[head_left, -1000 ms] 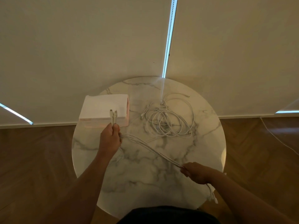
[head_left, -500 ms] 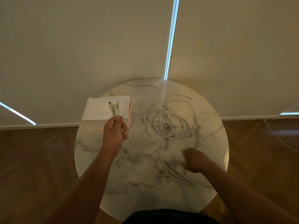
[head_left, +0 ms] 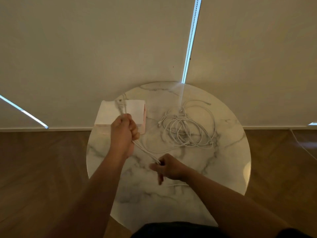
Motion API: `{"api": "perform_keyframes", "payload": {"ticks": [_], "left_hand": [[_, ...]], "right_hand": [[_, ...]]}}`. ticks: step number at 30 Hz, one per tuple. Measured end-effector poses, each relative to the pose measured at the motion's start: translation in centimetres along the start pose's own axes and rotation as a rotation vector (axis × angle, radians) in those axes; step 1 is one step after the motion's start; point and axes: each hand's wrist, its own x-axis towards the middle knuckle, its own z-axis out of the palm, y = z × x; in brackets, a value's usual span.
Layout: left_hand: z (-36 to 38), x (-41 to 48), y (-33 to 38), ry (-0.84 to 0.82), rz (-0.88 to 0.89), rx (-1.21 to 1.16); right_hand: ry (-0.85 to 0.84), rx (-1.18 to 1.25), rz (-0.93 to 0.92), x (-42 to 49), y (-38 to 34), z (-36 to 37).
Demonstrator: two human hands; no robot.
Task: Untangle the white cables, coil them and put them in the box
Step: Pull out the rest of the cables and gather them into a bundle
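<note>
Two hands on one folded cable (head_left: 145, 151): left hand (head_left: 123, 130) fisted round its plug end before the box (head_left: 120, 114); right hand (head_left: 169, 166) pinches the strands, which slope bench-ward from box to it.

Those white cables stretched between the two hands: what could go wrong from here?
1. A slack loop from the held cable lies close to the tangled pile; pulling might drag the pile along or snag it.
2. Both plug ends stick up above the left hand, close to the box, and might knock against it.
3. The right hand pinches several strands with its fingers loose; one strand might slip out and spoil the coil.
</note>
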Motion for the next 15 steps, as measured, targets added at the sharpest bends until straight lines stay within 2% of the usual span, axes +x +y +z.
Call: {"api": "perform_keyframes", "payload": {"ticks": [4,8,12,15], "left_hand": [[-2.7,2.2,0.2,0.101,0.001,-0.098],[-4.2,3.7,0.3,0.156,0.022,-0.154],[-4.2,4.1,0.3,0.166,0.033,-0.139],[-3.4,3.7,-0.9,0.146,0.003,-0.115]], "right_hand": [[-0.087,-0.067,0.15,-2.0,2.5,-3.6],[-0.247,-0.366,0.241,-4.5,4.7,-6.1],[-0.37,-0.44,0.554,-6.9,7.7,-7.0],[-0.341,-0.527,0.637,-7.6,7.9,-8.6]]}}
